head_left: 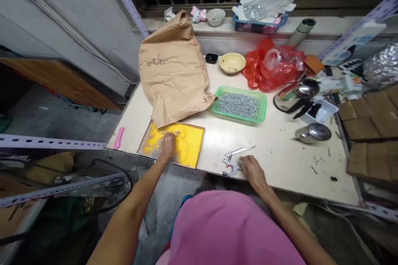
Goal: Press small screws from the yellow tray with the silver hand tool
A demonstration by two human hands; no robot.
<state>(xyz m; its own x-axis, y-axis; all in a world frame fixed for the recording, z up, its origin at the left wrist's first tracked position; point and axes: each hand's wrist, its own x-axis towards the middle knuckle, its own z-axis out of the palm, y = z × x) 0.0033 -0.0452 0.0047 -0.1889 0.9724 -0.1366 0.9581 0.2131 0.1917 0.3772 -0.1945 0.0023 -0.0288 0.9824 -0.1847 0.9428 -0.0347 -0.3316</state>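
Observation:
My left hand (168, 145) is closed over the yellow tray (191, 149), among many small metal pieces (157, 148); what its fingers hold, if anything, is hidden. Beside a metal hand tool (230, 164) with a long handle, my right hand (252, 170) rests near the table's front edge, its fingertips at the tool's right side. Whether those fingers grip the tool or a small piece is too small to tell. Behind, a green basket (263, 109) holds many similar metal pieces.
A large brown paper bag (175, 72) overlaps the tray's back edge. At the left lies a pink-handled object (118, 138). A yellow bowl (232, 62), red plastic bags (272, 66), a metal kettle (295, 95) and a metal cup (312, 133) stand farther back and right.

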